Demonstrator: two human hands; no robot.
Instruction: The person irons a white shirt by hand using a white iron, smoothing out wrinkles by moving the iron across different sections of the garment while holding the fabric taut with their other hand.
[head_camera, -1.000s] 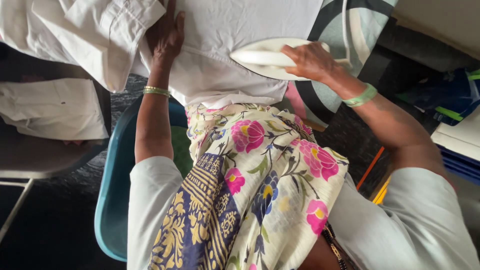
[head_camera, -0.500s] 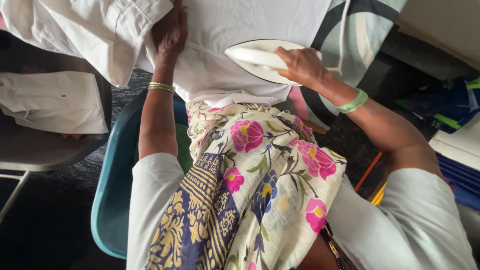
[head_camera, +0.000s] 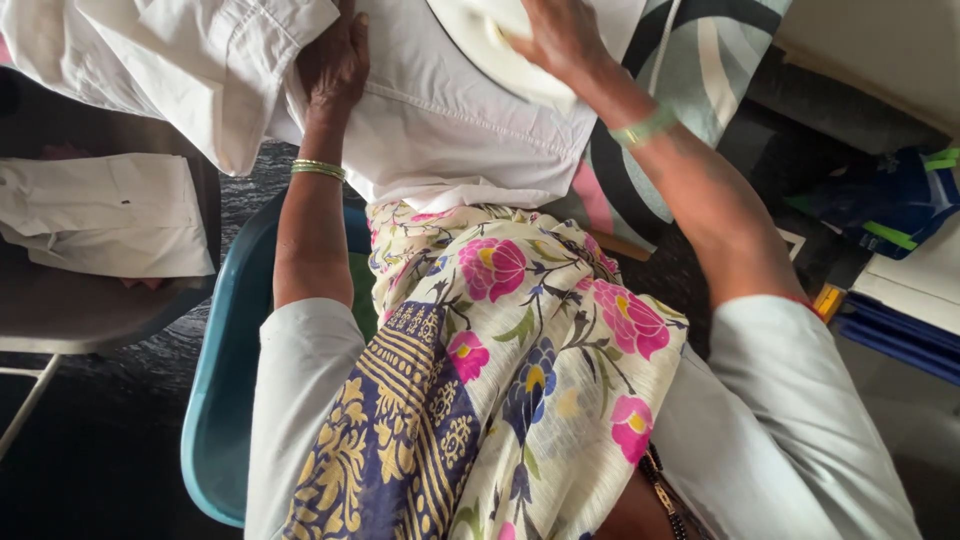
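A white shirt (head_camera: 440, 130) lies spread on a patterned ironing surface (head_camera: 700, 60) in front of me. My left hand (head_camera: 335, 60) presses flat on the shirt near its sleeve, a gold bangle on the wrist. At the top of the view my right hand (head_camera: 560, 35) grips a white clothes iron (head_camera: 490, 45), which rests on the shirt. The iron's far end is cut off by the frame edge. A floral cloth (head_camera: 520, 340) drapes over my lap.
A grey chair (head_camera: 100, 300) at the left carries a folded white garment (head_camera: 110, 215). I sit on a teal plastic chair (head_camera: 225, 400). Blue bags and flat packages (head_camera: 890, 210) lie on the dark floor at the right.
My right hand has pushed the iron up and away across the shirt, toward the top of the view. The left hand stays pressed on the fabric.
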